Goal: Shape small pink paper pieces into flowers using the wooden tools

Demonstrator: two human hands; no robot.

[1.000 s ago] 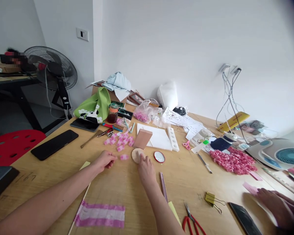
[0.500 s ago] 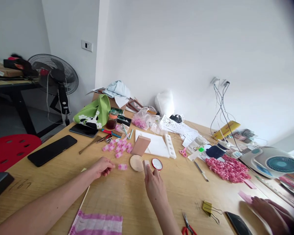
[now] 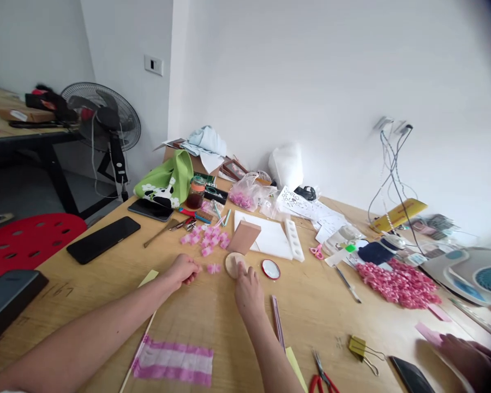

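Note:
My left hand [image 3: 186,269] is closed in a pinch above the table; whatever lies between its fingertips is too small to make out. Just right of it lies a small pink gathered ribbon piece [image 3: 213,268]. My right hand [image 3: 249,289] reaches forward with its fingers apart, the index fingertip touching a round pale dish [image 3: 231,266]. Behind the dish stands a pinkish-brown block [image 3: 244,237]. A red-rimmed round lid [image 3: 270,269] is to the right. Several pink ribbon pieces [image 3: 208,237] lie beyond my left hand. A narrow purplish strip [image 3: 277,322] rests beside my right forearm.
A pink-and-white striped ribbon sheet [image 3: 174,361] and a thin stick [image 3: 138,352] lie in front. Red-handled pliers [image 3: 321,374], a binder clip [image 3: 363,349] and a phone [image 3: 411,375] are at the right. Another person's hand [image 3: 460,349] holds pink material at the far right.
My right hand has let go of the flat pinkish piece and shifted to the round dish. The purplish strip now shows beside my forearm. The view has turned slightly left.

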